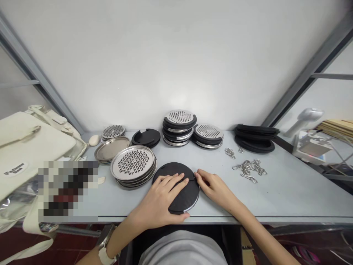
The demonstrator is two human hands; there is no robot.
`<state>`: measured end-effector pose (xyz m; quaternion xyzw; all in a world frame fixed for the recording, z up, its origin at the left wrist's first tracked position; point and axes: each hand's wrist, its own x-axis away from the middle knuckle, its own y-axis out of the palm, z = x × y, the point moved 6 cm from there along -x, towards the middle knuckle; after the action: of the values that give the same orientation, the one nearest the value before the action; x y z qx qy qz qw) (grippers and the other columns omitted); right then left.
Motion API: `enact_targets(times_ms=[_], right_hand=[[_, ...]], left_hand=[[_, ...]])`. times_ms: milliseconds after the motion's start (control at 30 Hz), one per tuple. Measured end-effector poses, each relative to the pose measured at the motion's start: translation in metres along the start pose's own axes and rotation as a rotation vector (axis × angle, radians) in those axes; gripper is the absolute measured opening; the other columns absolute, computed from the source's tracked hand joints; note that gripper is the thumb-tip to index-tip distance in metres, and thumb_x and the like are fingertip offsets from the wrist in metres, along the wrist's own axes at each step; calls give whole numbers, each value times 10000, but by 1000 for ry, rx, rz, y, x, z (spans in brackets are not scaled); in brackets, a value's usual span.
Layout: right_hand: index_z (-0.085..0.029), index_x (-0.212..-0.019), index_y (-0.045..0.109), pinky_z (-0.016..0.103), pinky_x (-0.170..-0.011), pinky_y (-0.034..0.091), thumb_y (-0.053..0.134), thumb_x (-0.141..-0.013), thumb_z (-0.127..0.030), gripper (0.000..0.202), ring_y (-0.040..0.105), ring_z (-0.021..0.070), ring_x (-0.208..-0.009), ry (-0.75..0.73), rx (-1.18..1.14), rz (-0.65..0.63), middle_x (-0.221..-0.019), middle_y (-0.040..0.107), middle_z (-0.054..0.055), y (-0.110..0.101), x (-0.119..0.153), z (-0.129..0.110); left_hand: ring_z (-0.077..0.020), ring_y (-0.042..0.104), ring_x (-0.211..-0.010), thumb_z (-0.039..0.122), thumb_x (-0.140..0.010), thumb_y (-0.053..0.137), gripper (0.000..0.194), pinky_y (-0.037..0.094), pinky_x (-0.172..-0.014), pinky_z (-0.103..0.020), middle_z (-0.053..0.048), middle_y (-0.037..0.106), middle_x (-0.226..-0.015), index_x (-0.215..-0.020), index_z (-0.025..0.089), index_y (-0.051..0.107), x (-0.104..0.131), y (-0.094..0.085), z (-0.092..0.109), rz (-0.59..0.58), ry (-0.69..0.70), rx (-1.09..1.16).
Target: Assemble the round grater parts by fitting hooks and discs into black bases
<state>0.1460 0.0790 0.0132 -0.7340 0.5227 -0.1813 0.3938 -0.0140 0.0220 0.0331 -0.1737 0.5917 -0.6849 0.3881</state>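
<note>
A black round case (184, 197) lies flat near the table's front edge, with a thin line running across its top and a pale strip along its near-right rim. My left hand (165, 195) rests on it with fingers spread, the thumb by its near edge. At the right rim, my right hand (211, 184) is closed in a pinch; what sits between the fingertips is too small to make out. Just left of the case is a stack of metal grater discs (132, 163). Silver S-shaped hooks (249, 167) lie in a loose heap to the right.
Along the wall stand a metal tray (112, 149), a smaller grater stack (113, 131), a black holder (146, 137), two stacks of graters in black holders (180, 117) (209, 133) and black rings (255, 141). A cream bag (33, 147) fills the left end.
</note>
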Motion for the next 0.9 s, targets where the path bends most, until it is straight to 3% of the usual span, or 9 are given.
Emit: enact_targets(times_ms=[433, 900], right_hand=[[-216, -771, 459, 255, -567, 333, 242, -983, -326, 323, 519, 151, -539, -36, 119, -22, -617, 545, -3, 3, 0, 1], [-224, -672, 385, 239, -494, 253, 341, -921, -270, 257, 377, 118, -453, -28, 139, 5, -515, 423, -44, 2, 0, -2]], left_hand=[[-272, 344, -1328, 462, -766, 640, 795, 266, -1068, -430, -70, 348, -1473, -1437, 231, 283, 0, -1, 1, 12, 9, 3], [-265, 323, -1339, 463, -774, 629, 803, 266, -1064, -424, -60, 340, -1478, -1447, 232, 257, 1, 2, 0, 2, 3, -12]])
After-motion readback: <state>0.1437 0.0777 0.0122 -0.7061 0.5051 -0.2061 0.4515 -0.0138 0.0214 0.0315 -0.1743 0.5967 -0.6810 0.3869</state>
